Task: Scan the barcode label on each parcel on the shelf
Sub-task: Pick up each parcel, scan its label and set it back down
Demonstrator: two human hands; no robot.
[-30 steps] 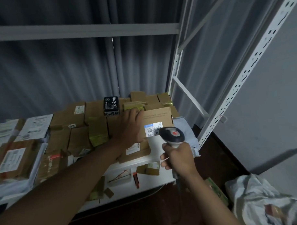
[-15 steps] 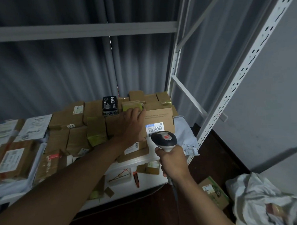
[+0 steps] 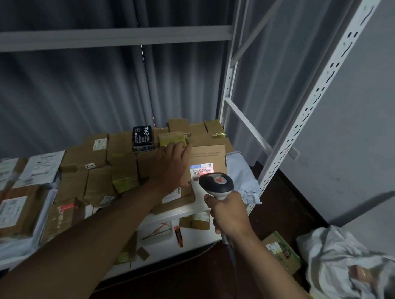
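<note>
The left hand (image 3: 170, 167) lies on a brown cardboard box (image 3: 207, 159) at the right end of the shelf (image 3: 172, 214), its fingers (image 3: 180, 147) spread flat over the top edge and the thumb down the front face beside the white barcode label (image 3: 201, 171). The right hand (image 3: 230, 213) has its fingers wrapped tightly round the handle of a grey and black scanner (image 3: 216, 185), whose head sits just in front of the label's lower edge and hides part of it. A red glow falls across the barcode lines on the label. The box stands on top of flatter parcels, with many more brown boxes packed close to its left and behind it, among them a black box (image 3: 142, 136) with white writing. White mail bags (image 3: 43, 164) with labels lie at the shelf's left end. A crumpled grey bag (image 3: 242, 174) sits just right of the box, against the white shelf post (image 3: 311, 105). On the floor below lie a small carton (image 3: 283, 251) and a white sack (image 3: 343, 262).
</note>
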